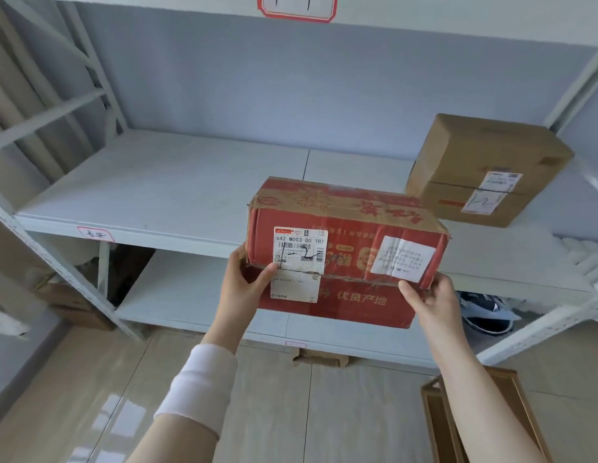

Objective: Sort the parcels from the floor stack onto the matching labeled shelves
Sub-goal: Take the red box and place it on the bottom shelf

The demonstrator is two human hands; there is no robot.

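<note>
Two hands [244, 285] [433, 304] gripping one red parcel [351, 228], one brown parcel [474, 152] shelved

Soft, even light filled the scene; glare patches shone on the floor tiles [117, 416] below-left of the fingers [262, 274]. Wide-angle distortion bowed the shelf frame [67, 272] toward the edges, where detail softened.

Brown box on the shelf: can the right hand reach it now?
Probably not yet: the right hand grips the red carton with the left hand; the brown box stands beyond it.
</note>
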